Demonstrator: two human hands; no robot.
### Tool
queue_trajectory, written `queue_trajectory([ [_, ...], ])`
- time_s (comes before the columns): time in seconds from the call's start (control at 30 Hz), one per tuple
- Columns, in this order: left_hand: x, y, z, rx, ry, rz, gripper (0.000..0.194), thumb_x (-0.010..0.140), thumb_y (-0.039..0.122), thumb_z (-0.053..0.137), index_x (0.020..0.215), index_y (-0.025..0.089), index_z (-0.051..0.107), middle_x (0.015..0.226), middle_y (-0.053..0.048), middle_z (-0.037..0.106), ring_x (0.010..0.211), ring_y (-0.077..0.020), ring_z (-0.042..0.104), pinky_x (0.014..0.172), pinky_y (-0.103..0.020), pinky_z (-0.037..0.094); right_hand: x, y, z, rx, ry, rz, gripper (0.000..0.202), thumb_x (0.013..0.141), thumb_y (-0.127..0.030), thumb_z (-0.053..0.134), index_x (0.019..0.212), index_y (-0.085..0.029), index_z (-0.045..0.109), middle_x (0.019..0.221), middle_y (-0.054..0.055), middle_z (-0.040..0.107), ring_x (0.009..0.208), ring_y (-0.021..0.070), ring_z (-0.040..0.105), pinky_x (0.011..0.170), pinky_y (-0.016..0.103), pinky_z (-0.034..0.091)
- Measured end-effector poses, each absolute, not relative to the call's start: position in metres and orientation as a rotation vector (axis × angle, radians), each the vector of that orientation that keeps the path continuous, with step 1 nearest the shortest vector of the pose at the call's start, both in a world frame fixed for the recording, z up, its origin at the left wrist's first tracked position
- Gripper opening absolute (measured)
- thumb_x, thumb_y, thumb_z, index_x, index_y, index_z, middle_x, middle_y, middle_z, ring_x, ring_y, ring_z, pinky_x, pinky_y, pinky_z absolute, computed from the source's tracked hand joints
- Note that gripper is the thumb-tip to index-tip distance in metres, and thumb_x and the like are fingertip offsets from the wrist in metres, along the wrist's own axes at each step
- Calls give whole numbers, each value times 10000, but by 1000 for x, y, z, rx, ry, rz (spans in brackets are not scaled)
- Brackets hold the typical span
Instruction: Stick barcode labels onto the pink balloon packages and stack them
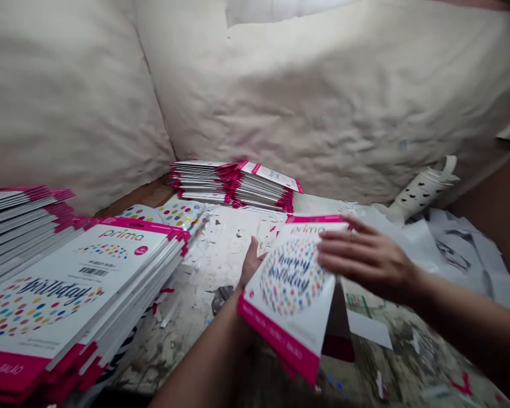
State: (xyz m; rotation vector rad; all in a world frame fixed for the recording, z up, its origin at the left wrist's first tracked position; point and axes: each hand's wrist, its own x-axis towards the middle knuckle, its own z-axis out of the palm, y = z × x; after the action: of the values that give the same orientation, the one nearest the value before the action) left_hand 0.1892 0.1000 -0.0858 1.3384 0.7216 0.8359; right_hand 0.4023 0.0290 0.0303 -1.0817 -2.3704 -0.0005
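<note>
A folded printed card, white with pink bands, "prima" and "happy birthday" lettering and coloured dots, is held tilted above the table. My left hand supports it from the left and behind; the thumb points up and the other fingers are mostly hidden. Across the card's upper right side lies my right hand, long fingers on the front face, its thumb out of sight. At the lower right the card's layers stand apart, showing a dark inner flap.
Tall stacks of similar cards fill the left side. More card stacks stand at the back against a paper-covered wall. A tumbler with hearts leans at the right beside crumpled white sheeting. Scraps litter the worn table.
</note>
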Motion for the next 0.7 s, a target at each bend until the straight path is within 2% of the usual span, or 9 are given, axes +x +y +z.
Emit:
queue_trajectory([
  [0.03, 190, 97, -85, 1284, 660, 791, 577, 866, 515, 390, 830, 35, 708, 715, -134, 711, 765, -244, 676, 711, -331, 533, 405, 6, 23, -1092, -2424, 81, 265, 860, -265, 573, 1071, -409, 647, 1095, -69, 680, 1086, 192, 605, 1141, 455, 216],
  [0.13, 194, 85, -81, 981, 461, 663, 357, 773, 379, 628, 971, 86, 677, 823, -132, 724, 749, -251, 687, 723, -349, 525, 415, -41, 0, -1251, -2183, 136, 304, 860, -228, 573, 1090, -413, 642, 1186, -51, 637, 1220, 224, 505, 1147, 526, 144],
  [0.2, 200, 73, -75, 927, 432, 694, 356, 699, 277, 720, 1014, 127, 651, 885, -113, 721, 755, -249, 681, 720, -351, 522, 421, -62, -13, -1360, -1742, 210, 316, 858, -298, 588, 1158, -393, 604, 1314, -14, 548, 1287, 245, 425, 1114, 548, 236],
  [0.27, 208, 56, -67, 1011, 443, 794, 332, 691, 266, 734, 992, 150, 651, 905, -92, 714, 785, -247, 666, 726, -355, 518, 422, -77, -24, -1358, -1372, 485, 467, 809, -416, 640, 1256, -355, 522, 1371, 46, 492, 1258, 279, 459, 1002, 541, 411],
  [0.37, 219, 23, -57, 1288, 444, 951, 263, 693, 239, 733, 939, 169, 672, 950, -78, 684, 897, -251, 624, 812, -358, 492, 417, -95, -38, -1221, -1107, 854, 517, 727, -456, 716, 1180, -276, 546, 1181, 86, 637, 1029, 285, 628, 825, 480, 544],
  [0.47, 225, -13, -54, 1447, 408, 1165, 526, 650, 145, 753, 1142, 235, 591, 1178, -81, 591, 1037, -256, 563, 905, -360, 450, 414, -112, -52, -1117, -990, 752, 291, 752, -370, 713, 992, -262, 591, 1015, 39, 696, 929, 244, 658, 829, 441, 543],
  [0.53, 226, -31, -54, 1421, 374, 1251, 868, 626, 111, 763, 1360, 330, 355, 1374, -85, 442, 1075, -250, 545, 910, -370, 449, 414, -123, -62, -1095, -993, 701, 252, 761, -361, 705, 965, -270, 588, 984, 27, 698, 928, 234, 655, 846, 429, 533],
  [0.6, 228, -44, -55, 1369, 375, 1238, 1077, 623, 131, 773, 1441, 373, 115, 1438, -102, 360, 1088, -246, 540, 920, -371, 446, 415, -132, -72, -1125, -1005, 709, 347, 738, -377, 725, 1029, -272, 566, 987, 36, 692, 935, 235, 650, 855, 427, 526],
  [0.7, 234, -54, -58, 1297, 413, 1174, 1124, 607, 207, 800, 1458, 326, 74, 1362, -118, 451, 1098, -257, 537, 963, -366, 418, 412, -140, -84, -1169, -966, 689, 585, 668, -403, 775, 1163, -272, 493, 1051, 51, 663, 985, 244, 627, 884, 431, 509],
])
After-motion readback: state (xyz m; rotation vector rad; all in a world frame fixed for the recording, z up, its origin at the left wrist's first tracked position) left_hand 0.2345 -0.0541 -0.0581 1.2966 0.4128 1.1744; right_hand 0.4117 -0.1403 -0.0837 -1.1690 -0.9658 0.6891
